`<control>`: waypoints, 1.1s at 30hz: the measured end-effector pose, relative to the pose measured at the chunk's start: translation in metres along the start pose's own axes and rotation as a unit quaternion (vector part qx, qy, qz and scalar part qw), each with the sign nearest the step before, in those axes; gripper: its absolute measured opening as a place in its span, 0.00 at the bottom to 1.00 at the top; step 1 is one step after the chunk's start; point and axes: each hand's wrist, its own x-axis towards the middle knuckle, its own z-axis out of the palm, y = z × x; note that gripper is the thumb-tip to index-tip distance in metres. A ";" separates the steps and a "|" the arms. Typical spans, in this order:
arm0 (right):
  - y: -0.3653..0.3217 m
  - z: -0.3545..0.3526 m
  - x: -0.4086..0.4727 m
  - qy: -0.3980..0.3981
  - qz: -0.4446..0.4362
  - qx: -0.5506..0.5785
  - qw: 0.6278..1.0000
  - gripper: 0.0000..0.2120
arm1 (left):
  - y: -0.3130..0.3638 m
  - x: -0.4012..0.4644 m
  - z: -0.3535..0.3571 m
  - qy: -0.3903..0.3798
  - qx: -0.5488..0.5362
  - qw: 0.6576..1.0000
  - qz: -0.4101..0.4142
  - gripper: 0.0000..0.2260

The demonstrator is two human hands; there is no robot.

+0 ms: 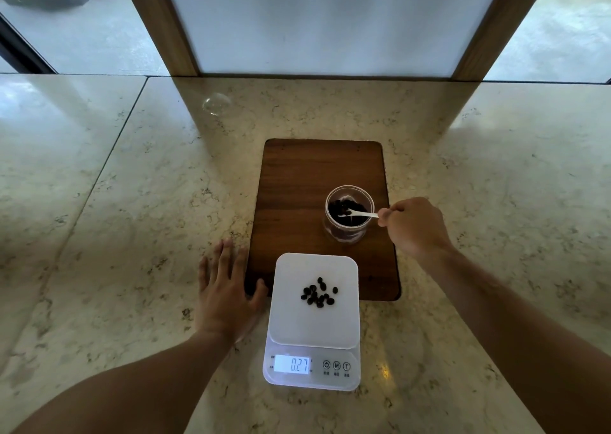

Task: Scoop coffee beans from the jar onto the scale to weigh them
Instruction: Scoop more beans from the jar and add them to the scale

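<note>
A clear jar (347,231) of dark coffee beans stands open on a brown wooden board (297,182). My right hand (413,225) pinches the handle of a small white spoon (360,214), whose bowl is down inside the jar among the beans. A white digital scale (314,321) sits in front of the board, with a small pile of coffee beans (319,293) on its platform and its lit display reading 0.27. My left hand (224,291) lies flat on the counter just left of the scale, fingers spread, thumb at the board's corner.
The marble counter (132,235) runs wide on both sides. A clear round lid (216,103) lies at the back left. A wood-framed white panel (330,20) rises at the counter's far edge, with windows on either side.
</note>
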 end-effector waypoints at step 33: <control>0.015 -0.015 -0.022 -0.017 -0.034 0.101 0.994 0.13 | 0.002 0.000 -0.001 0.008 -0.009 1.000 0.001 0.36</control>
